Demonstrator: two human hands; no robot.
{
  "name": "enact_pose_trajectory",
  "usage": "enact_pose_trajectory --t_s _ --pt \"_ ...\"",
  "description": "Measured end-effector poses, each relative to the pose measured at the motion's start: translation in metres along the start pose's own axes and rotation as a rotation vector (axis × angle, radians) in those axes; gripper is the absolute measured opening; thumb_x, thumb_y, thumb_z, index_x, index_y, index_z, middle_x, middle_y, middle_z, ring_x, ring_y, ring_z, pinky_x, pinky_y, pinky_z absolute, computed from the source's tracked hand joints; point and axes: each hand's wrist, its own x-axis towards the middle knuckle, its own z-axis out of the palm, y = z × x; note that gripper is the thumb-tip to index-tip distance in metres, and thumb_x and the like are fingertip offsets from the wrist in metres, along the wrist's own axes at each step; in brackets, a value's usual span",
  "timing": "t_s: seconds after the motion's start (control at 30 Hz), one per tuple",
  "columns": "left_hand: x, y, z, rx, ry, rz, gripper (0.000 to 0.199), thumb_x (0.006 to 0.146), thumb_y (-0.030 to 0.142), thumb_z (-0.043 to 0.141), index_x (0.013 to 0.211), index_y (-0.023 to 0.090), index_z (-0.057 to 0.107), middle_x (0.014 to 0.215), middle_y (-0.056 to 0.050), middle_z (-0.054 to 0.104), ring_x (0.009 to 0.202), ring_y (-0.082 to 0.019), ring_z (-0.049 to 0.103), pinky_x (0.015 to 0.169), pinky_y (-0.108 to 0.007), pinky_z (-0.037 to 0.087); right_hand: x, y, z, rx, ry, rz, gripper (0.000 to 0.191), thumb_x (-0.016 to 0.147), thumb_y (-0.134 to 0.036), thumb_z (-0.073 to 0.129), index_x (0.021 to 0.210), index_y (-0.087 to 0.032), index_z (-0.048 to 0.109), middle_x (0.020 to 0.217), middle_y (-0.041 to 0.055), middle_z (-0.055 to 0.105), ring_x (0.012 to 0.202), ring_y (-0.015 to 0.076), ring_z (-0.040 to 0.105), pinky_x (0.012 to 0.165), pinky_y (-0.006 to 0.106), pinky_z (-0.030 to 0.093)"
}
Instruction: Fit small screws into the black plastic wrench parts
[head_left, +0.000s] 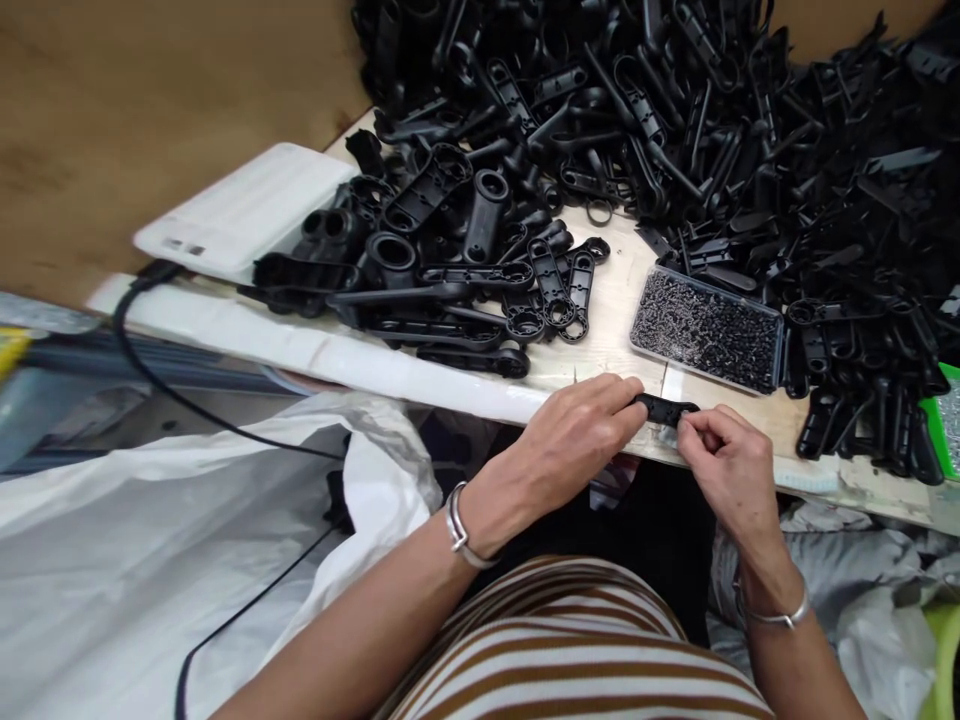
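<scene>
A small black plastic part (666,410) lies between my hands, close to the table's front edge. My left hand (581,430) has its fingers closed on the part's left end. At the other end, the thumb and fingertips of my right hand (727,455) are pinched together; anything tiny between them is too small to make out. Just behind the hands sits a clear shallow box (705,325) filled with tiny dark and metallic pieces. To its left lie loose black plastic arms (480,215) with ring-shaped ends.
Black parts (750,150) form a large heap along the back and right. A white power bank (247,210) with a black cable (150,375) lies at the left. A white sack (187,550) hangs below the edge. A green tray (937,425) stands far right.
</scene>
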Motion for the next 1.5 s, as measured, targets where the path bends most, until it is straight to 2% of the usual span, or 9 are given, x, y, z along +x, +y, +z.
enact_pose_trajectory --t_s 0.27,0.53,0.67,0.73,0.87,0.93,1.17,1.33,1.5 --pt "0.001 -0.001 -0.001 -0.043 -0.015 -0.017 0.022 0.094 0.007 0.042 0.093 0.014 0.063 0.103 -0.008 0.063 0.092 -0.018 0.059 0.077 -0.027 0.051 0.017 0.011 -0.025 0.085 -0.369 -0.067 0.018 0.083 -0.018 0.055 0.067 -0.017 0.063 0.062 -0.0015 0.052 0.057 0.0110 0.046 0.054 0.024 0.034" --pt "0.001 -0.002 -0.003 -0.038 -0.032 -0.016 0.022 0.094 0.007 0.042 0.093 0.014 0.063 0.104 -0.007 0.063 0.091 -0.017 0.059 0.075 -0.027 0.050 0.024 0.014 -0.028 0.139 -0.494 -0.043 0.022 0.087 -0.023 0.055 0.070 -0.016 0.067 0.065 -0.0001 0.057 0.059 0.0112 0.050 0.054 0.023 0.036" --pt "0.003 -0.001 -0.001 0.000 -0.002 0.002 0.019 0.094 0.008 0.045 0.092 0.014 0.063 0.102 -0.008 0.064 0.088 -0.018 0.059 0.075 -0.029 0.049 0.019 0.015 -0.041 0.235 -0.498 -0.002 0.023 0.090 -0.032 0.057 0.089 -0.017 0.074 0.075 0.0027 0.063 0.064 0.0130 0.057 0.055 0.022 0.044" --pt "0.005 0.000 0.000 0.039 0.017 0.020 0.017 0.094 0.009 0.047 0.090 0.014 0.063 0.101 -0.008 0.065 0.087 -0.019 0.059 0.075 -0.031 0.047 0.021 0.015 -0.053 0.246 -0.432 0.003 0.025 0.091 -0.036 0.057 0.096 -0.018 0.074 0.079 0.0037 0.066 0.064 0.0137 0.060 0.056 0.023 0.047" --pt "0.009 0.001 -0.005 0.011 0.063 0.030 0.014 0.093 0.011 0.051 0.087 0.016 0.063 0.098 -0.005 0.066 0.093 -0.020 0.057 0.079 -0.032 0.042 0.040 0.020 -0.067 -0.043 -0.151 -0.124 0.021 0.092 -0.033 0.056 0.095 -0.020 0.073 0.088 0.0047 0.069 0.076 0.0172 0.064 0.070 0.028 0.050" --pt "0.014 -0.001 -0.012 -0.026 0.073 0.008 0.015 0.092 0.010 0.051 0.085 0.017 0.062 0.089 -0.002 0.065 0.088 -0.018 0.056 0.077 -0.032 0.039 0.057 0.023 -0.065 -0.236 -0.100 -0.176 0.018 0.092 -0.028 0.056 0.096 -0.021 0.072 0.094 0.0043 0.070 0.084 0.0197 0.065 0.078 0.032 0.049" --pt "0.055 -0.016 -0.033 0.140 0.001 -0.052 0.023 0.088 0.003 0.048 0.071 0.016 0.058 0.072 -0.003 0.059 0.076 -0.019 0.050 0.066 -0.032 0.032 0.094 0.024 -0.039 -0.660 -0.283 -0.089 0.015 0.092 -0.023 0.055 0.098 -0.024 0.068 0.100 0.0045 0.068 0.086 0.0222 0.063 0.066 0.030 0.040" --pt "0.090 -0.020 -0.019 0.159 -0.104 -0.058 0.022 0.081 -0.001 0.050 0.068 0.016 0.057 0.067 -0.003 0.057 0.075 -0.018 0.052 0.069 -0.032 0.031 0.094 0.024 -0.036 -0.725 -0.317 -0.091 0.015 0.092 -0.021 0.048 0.088 -0.022 0.063 0.092 0.0058 0.066 0.079 0.0219 0.061 0.059 0.031 0.033" --pt "0.098 -0.018 -0.013 0.186 -0.199 -0.024 0.014 0.081 0.003 0.055 0.075 0.015 0.060 0.074 -0.006 0.061 0.083 -0.022 0.055 0.074 -0.035 0.032 0.093 0.030 -0.039 -0.635 -0.284 -0.116 0.016 0.091 -0.019 0.046 0.082 -0.022 0.059 0.087 0.0031 0.064 0.074 0.0199 0.059 0.057 0.030 0.031"
